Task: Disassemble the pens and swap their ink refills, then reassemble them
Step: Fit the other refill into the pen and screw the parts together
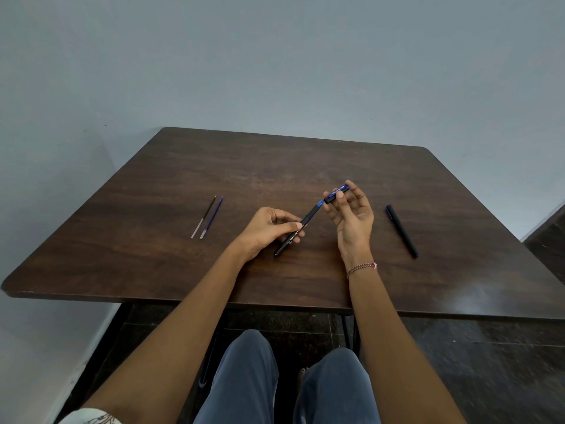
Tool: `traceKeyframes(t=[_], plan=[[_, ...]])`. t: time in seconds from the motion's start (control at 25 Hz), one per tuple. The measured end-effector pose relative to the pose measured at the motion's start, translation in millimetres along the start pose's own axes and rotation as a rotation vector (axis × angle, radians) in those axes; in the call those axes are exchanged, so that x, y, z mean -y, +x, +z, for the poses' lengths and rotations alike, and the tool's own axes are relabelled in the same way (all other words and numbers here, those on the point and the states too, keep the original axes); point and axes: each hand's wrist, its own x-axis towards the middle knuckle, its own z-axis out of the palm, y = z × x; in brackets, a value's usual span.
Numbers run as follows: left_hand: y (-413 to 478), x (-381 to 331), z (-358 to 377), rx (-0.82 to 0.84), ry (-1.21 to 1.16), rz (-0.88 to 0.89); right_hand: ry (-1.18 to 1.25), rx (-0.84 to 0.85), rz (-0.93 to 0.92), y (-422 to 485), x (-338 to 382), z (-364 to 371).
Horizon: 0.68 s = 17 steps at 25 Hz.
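Observation:
My left hand grips a black pen barrel above the middle of the brown table; the barrel slants up to the right and ends in a blue tip. My right hand pinches the pen's blue-clipped cap between thumb and fingers, a small gap off the barrel's tip. A second black pen lies capped on the table to the right. Two thin ink refills, one black and one blue, lie side by side at the left.
The table stands against a pale grey wall at its far and left sides. My knees in grey trousers show below the near edge, over a dark floor. A thread bracelet circles my right wrist.

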Motion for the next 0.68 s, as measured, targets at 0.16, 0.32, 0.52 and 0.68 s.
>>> traceKeyframes(t=[0.16, 0.32, 0.52, 0.68], plan=[[0.8, 1.1, -0.4, 0.001, 0.002, -0.005, 0.005, 0.008, 0.002, 0.9, -1.3, -1.4], [2.0, 2.8, -0.6, -0.001, -0.002, -0.004, -0.071, 0.051, 0.036, 0.9, -3.0, -0.9], [1.6, 3.4, -0.7, 0.005, -0.025, 0.019, -0.199, 0.162, 0.075, -2.5, -4.8, 3.3], [1.1, 4.5, -2.0, 0.004, -0.027, 0.037, -0.387, 0.252, 0.06, -6.6, -6.7, 7.3]])
